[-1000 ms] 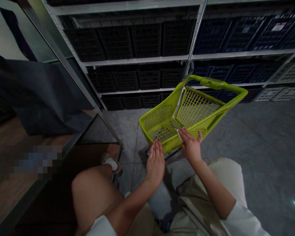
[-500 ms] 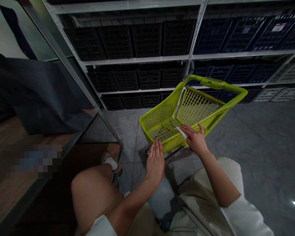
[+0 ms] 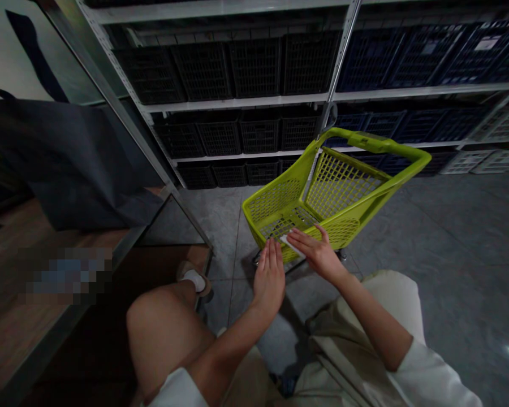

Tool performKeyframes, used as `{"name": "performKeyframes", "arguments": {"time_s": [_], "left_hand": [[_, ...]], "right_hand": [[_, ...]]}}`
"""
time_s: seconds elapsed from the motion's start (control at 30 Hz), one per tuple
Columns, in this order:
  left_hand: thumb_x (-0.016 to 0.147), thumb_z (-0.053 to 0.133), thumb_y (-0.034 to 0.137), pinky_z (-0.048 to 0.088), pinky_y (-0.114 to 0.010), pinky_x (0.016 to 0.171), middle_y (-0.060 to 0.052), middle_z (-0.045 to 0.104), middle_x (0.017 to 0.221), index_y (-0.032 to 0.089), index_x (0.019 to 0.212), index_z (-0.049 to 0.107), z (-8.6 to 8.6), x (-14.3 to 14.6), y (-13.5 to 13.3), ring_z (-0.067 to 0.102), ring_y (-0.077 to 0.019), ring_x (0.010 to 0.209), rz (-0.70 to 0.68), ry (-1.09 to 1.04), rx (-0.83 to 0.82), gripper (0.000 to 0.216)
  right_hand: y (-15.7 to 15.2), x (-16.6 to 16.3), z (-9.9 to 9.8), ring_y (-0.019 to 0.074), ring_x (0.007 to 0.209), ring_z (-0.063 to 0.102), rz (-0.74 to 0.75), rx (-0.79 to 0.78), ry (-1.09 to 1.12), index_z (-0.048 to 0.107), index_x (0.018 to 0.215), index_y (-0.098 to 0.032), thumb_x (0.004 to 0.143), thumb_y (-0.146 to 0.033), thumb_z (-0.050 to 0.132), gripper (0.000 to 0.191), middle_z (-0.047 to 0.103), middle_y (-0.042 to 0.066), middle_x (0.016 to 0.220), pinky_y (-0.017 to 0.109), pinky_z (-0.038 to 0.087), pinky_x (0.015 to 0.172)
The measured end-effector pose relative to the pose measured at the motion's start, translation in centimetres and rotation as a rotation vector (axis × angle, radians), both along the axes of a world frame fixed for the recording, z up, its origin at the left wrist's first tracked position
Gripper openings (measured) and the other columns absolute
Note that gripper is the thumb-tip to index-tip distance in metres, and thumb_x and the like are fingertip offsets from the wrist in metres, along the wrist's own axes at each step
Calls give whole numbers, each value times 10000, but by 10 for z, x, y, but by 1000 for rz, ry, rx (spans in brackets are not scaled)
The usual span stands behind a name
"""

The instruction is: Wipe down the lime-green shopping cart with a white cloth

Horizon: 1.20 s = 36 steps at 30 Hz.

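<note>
A lime-green shopping cart (image 3: pixel 275 195) with a mesh basket stands in front of me. My left hand (image 3: pixel 270 280) lies over the near corner of its rim, fingers straight and side by side, thumb hidden. Under the fingers of my right hand (image 3: pixel 322 257) is a thin white piece (image 3: pixel 292 245), cloth or paper. That hand presses it against the cart's near rim, close to my left fingertips, with the thumb raised. Part of the white piece is hidden by the fingers.
White shelving (image 3: pixel 237 104) with rows of black crates (image 3: pixel 254 68) and blue crates (image 3: pixel 369 59) stands behind the cart. On a wooden table (image 3: pixel 8 254) at left sits a dark grey bag (image 3: pixel 80 164). Grey tiled floor (image 3: pixel 449 254) lies at right.
My right hand has slid left along the cart's near rim with the white piece, nearing my left hand. The left hand stays on the corner.
</note>
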<state>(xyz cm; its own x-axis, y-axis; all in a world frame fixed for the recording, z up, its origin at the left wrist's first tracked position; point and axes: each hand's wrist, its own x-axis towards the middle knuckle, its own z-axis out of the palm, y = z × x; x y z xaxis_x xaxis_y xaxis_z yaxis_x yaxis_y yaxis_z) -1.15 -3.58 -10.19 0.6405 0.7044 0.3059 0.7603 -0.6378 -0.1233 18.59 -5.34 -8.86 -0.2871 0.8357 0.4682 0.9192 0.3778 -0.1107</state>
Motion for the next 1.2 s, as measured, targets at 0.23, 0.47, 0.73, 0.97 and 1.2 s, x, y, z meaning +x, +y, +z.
{"name": "performKeyframes", "arguments": {"time_s": [0.23,0.47,0.73,0.97,1.2], "left_hand": [[900,464,123,274,-391,1249,-275,320,1590,-81,1499,321,3,1,-2,254,-291,1519,2,-25,-20,649],[885,470,119,302,-446,1238,-266,326,1590,-46,1540,245,-3,-1,-1,241,-293,1526,-18,-45,1,712],[904,459,107,284,-424,1246,-281,319,1588,-92,1503,301,0,0,0,284,-306,1512,4,16,6,651],[903,469,123,270,-393,1251,-282,310,1591,-92,1505,297,1,1,-1,262,-295,1519,7,3,-1,662],[885,461,117,283,-436,1246,-283,337,1580,-69,1529,257,-5,0,1,267,-295,1518,1,-15,-5,701]], "right_hand": [[-6,33,1,245,1367,525,-533,114,143,539,1403,-278,751,-28,439,705,606,77,1431,586,80,1198],[-9,-59,-7,219,1365,518,-201,47,141,499,1448,-260,770,-1,435,729,603,84,1435,503,95,1197],[-3,-37,2,217,1349,518,-124,-50,2,502,1440,-271,879,-40,410,613,580,79,1459,457,263,1063],[-2,40,3,232,1381,505,-425,72,71,552,1384,-261,759,-11,429,684,608,77,1430,514,141,1142],[-1,-52,-6,216,1392,494,-285,27,126,535,1402,-223,760,16,424,694,598,91,1438,514,74,1203]]}}
